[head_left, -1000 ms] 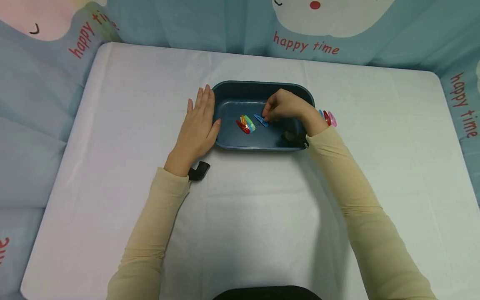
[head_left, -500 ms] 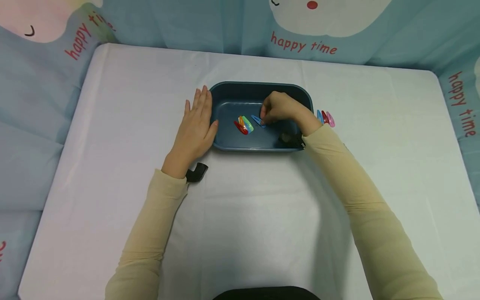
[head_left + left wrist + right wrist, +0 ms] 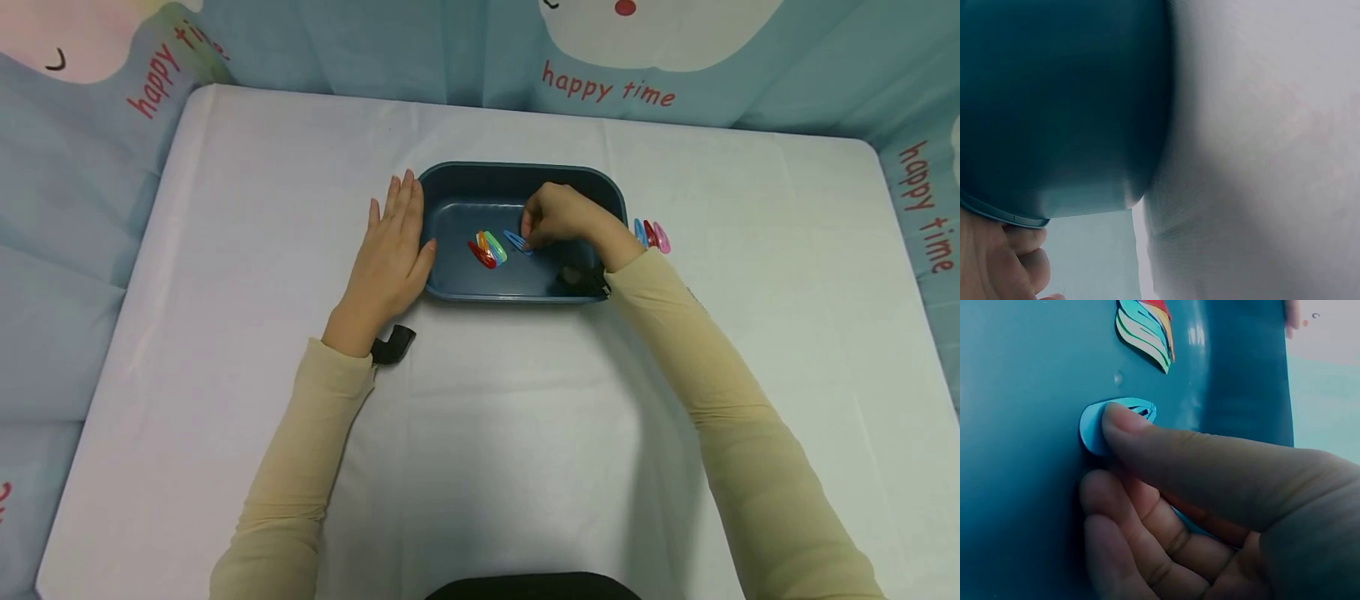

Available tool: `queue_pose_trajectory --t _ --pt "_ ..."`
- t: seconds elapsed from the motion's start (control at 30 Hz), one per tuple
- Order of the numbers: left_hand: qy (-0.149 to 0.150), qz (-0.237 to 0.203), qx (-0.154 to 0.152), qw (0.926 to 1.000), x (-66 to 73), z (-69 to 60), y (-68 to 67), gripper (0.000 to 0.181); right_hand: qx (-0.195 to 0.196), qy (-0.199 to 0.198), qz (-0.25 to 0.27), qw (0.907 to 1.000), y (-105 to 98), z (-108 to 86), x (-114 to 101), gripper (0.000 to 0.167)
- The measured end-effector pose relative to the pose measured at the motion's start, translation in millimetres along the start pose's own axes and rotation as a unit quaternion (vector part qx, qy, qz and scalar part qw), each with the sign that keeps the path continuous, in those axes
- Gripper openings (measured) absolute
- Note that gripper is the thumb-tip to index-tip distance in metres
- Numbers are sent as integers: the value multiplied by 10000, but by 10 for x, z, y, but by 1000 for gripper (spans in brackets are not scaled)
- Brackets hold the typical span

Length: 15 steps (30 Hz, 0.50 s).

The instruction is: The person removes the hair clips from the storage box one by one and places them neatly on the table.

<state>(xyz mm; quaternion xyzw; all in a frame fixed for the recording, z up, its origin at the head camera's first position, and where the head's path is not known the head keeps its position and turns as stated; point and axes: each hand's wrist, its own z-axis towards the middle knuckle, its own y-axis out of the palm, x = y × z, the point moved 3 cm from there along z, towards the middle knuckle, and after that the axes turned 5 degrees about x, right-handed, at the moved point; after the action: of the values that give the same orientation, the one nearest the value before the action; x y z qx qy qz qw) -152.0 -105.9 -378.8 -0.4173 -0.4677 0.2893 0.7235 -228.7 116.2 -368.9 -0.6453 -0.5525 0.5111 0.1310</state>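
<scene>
A blue hair clip (image 3: 514,240) lies low inside the dark blue tray (image 3: 459,218). My right hand (image 3: 567,218) reaches in over the tray's right side and pinches that clip. In the right wrist view the thumb (image 3: 1166,447) covers the middle of the blue hair clip (image 3: 1090,428), with the other fingers curled below. Just left of it, several hair clips (image 3: 489,250) in red, orange, blue and green lie side by side on the tray floor. My left hand (image 3: 387,258) rests with straight fingers along the tray's left side; in the left wrist view its fingers (image 3: 1007,265) touch the rim.
More hair clips (image 3: 651,236), blue, red and pink, are on the white tablecloth (image 3: 480,433) just outside the tray's right end, partly behind the right wrist. A blue printed curtain (image 3: 390,50) runs along the table's far edge. Dark wrist cameras show under both wrists.
The head view has shifted slightly. The right fingers now cover a little more of the blue hair clip's near end. The left hand stays against the tray.
</scene>
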Motion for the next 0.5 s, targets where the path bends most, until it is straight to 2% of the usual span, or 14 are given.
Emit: queue_pose_trajectory --t 0.5 --pt "12 5 29 10000 -6 -2 2 65 -68 -247 142 9996 -11 -28 24 9"
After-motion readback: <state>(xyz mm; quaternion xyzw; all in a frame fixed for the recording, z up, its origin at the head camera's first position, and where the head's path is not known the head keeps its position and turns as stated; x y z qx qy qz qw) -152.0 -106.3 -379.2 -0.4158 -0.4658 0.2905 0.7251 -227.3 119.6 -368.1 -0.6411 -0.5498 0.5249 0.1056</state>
